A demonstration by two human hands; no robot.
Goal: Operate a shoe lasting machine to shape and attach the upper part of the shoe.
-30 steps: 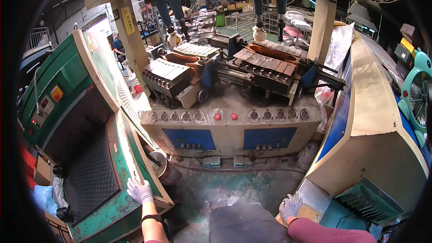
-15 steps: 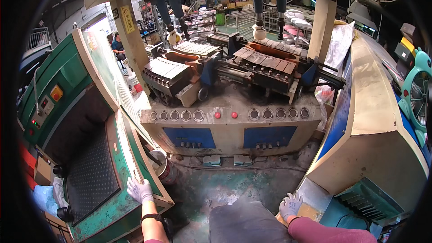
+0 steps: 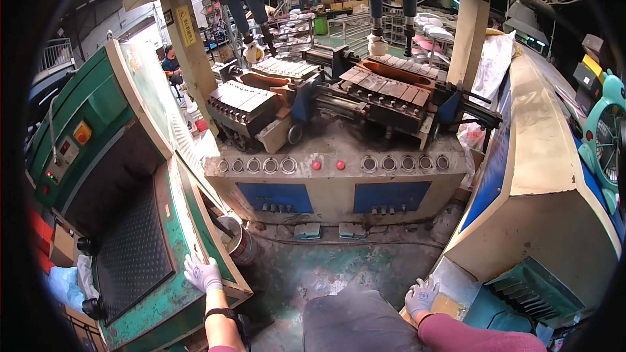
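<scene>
My left hand (image 3: 204,274), in a pale glove, lies on the cream-painted edge of the green machine (image 3: 163,296) at left, fingers spread and holding nothing. A dark strap crosses that wrist. At the lower right, my right hand (image 3: 422,294), gloved alike, rests beside a grey metal panel (image 3: 453,280) and a tan board (image 3: 448,306). Its fingers look outstretched, with nothing visible in them. Straight ahead stands a large cream press machine (image 3: 326,189) with gauges, two red buttons and blue panels. On top sit two clamp stations (image 3: 385,88) with brown curved moulds.
A bucket (image 3: 240,244) stands near my left hand. Two foot pedals (image 3: 351,231) sit on the floor before the press. At right are a cream and blue cabinet (image 3: 541,221) and a turquoise fan (image 3: 606,133). A seated person (image 3: 171,65) is in the far left background.
</scene>
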